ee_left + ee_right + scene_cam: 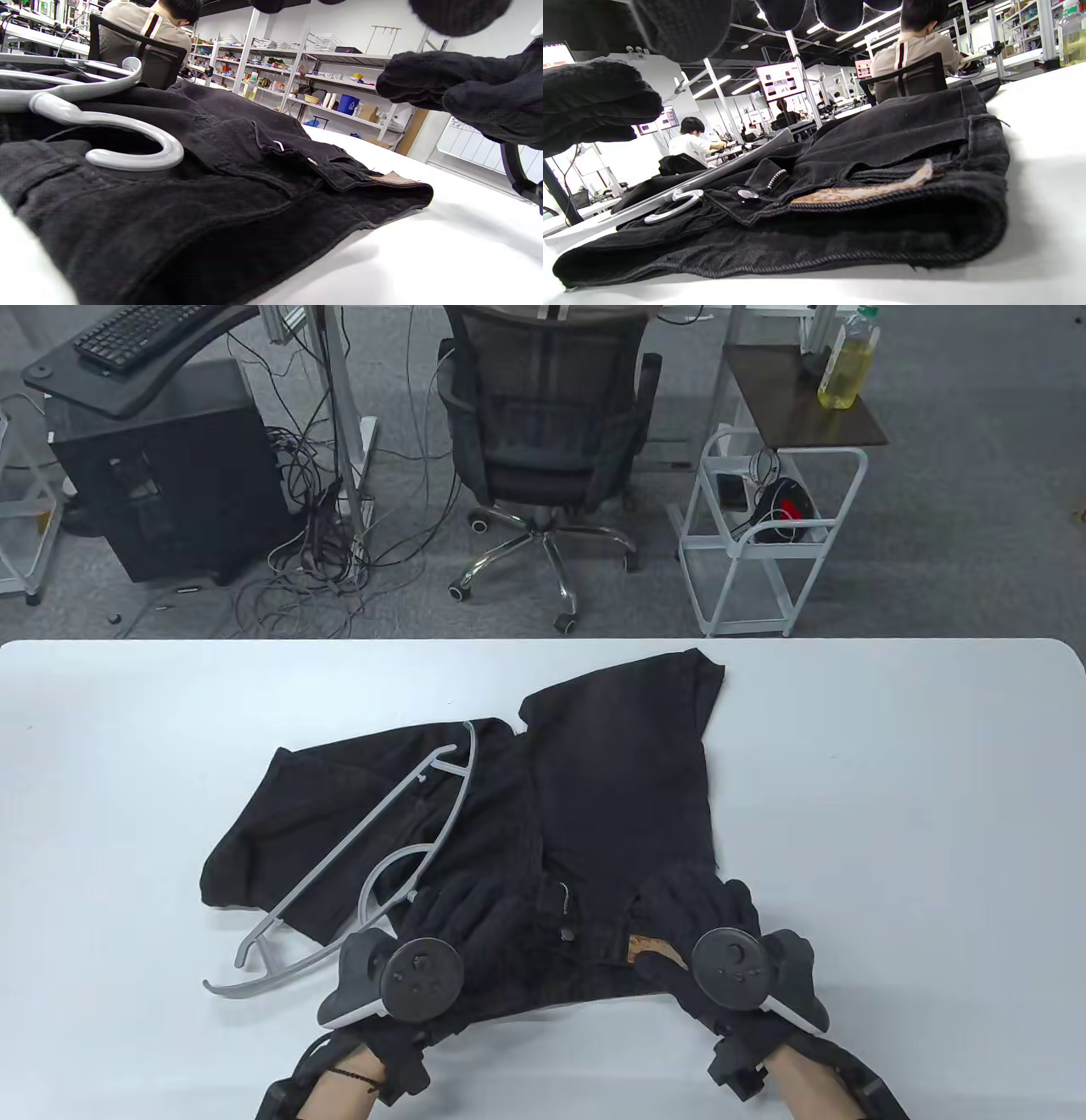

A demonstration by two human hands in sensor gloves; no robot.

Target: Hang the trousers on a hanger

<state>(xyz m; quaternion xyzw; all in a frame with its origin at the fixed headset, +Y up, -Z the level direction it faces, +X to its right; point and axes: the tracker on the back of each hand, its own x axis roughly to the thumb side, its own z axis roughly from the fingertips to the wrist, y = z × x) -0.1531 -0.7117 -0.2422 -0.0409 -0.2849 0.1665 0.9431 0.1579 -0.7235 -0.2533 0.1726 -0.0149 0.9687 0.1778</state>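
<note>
Black trousers [619, 780] lie folded on the white table [891, 814], with the waistband at the near edge. A grey plastic hanger [365, 831] lies on their left part, its hook [127, 123] close to the waistband. My left hand [462, 912] hovers over the left end of the waistband, and my right hand [700, 899] over the right end beside the brown leather patch [645, 948]. In the wrist views both hands sit above the cloth [212, 190] [882, 140] with fingers loosely curled, holding nothing. The patch [857, 192] and hook [674, 205] also show in the right wrist view.
Bare white table lies to the left and right of the trousers. Beyond the far edge stand an office chair [543, 432], a white wire trolley [764, 534] and a black computer case [161, 483] with floor cables.
</note>
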